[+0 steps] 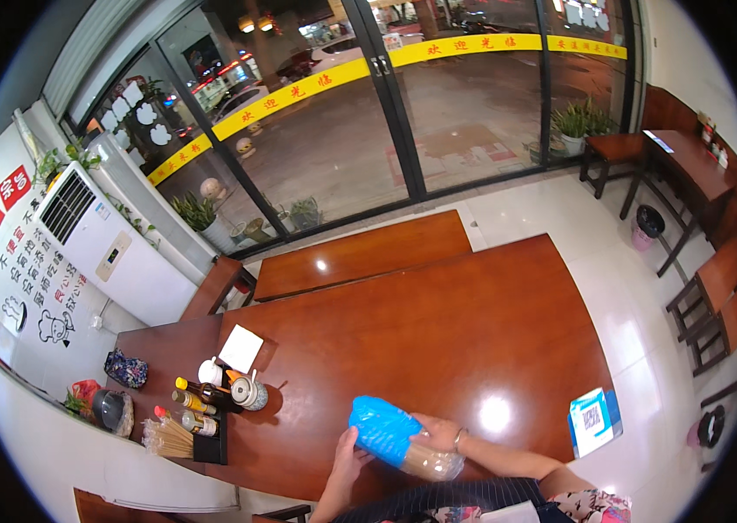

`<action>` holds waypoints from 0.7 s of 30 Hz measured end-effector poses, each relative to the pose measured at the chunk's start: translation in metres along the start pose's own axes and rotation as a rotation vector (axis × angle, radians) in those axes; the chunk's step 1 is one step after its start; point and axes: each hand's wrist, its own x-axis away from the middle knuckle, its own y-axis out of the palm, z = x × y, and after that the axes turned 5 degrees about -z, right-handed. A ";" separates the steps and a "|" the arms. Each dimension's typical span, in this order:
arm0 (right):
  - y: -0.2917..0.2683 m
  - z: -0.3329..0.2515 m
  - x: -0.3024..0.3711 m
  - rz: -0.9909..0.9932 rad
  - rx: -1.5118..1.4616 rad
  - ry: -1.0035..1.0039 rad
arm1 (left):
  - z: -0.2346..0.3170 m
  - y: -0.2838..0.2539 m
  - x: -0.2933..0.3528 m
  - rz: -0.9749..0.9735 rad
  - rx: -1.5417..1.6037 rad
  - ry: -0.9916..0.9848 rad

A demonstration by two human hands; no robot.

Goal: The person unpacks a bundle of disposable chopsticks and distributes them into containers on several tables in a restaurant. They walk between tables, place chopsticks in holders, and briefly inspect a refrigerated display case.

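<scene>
Working over a broad, glossy reddish-brown wooden table point(438, 322), long, rounded blue-and-clear plastic-wrapped bundle point(379, 427) at its near side.
Looks light, thin-skinned, crinkly, likely slippery; tan contents point(428, 461) probably stiffer. Best supported at both ends, not pinched by loose plastic. My right hand point(440, 433) clamps the top near where blue meets clear; my left hand point(345, 455) holds the blue end, apart from the right.
</scene>
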 end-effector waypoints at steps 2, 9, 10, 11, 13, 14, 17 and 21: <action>0.006 0.001 -0.005 0.042 0.016 -0.022 | 0.005 -0.001 -0.001 -0.058 0.020 0.023; 0.008 -0.094 -0.019 0.188 -0.093 -0.333 | 0.084 -0.010 0.045 -0.016 0.109 0.596; 0.007 -0.107 -0.024 0.211 -0.109 -0.359 | 0.098 -0.011 0.056 0.001 0.049 0.697; 0.007 -0.118 -0.030 0.233 -0.126 -0.389 | 0.108 -0.010 0.065 0.021 -0.013 0.800; 0.014 -0.128 -0.038 0.322 -0.087 -0.415 | 0.113 -0.004 0.080 0.177 -0.300 0.951; 0.018 -0.124 -0.043 0.389 -0.029 -0.409 | 0.111 -0.001 0.085 0.250 -0.447 1.018; 0.040 -0.123 -0.049 0.627 0.037 -0.346 | 0.080 0.010 0.089 0.362 -0.606 0.793; 0.049 -0.141 -0.035 0.835 -0.049 -0.263 | 0.056 -0.005 0.077 0.167 -0.552 0.859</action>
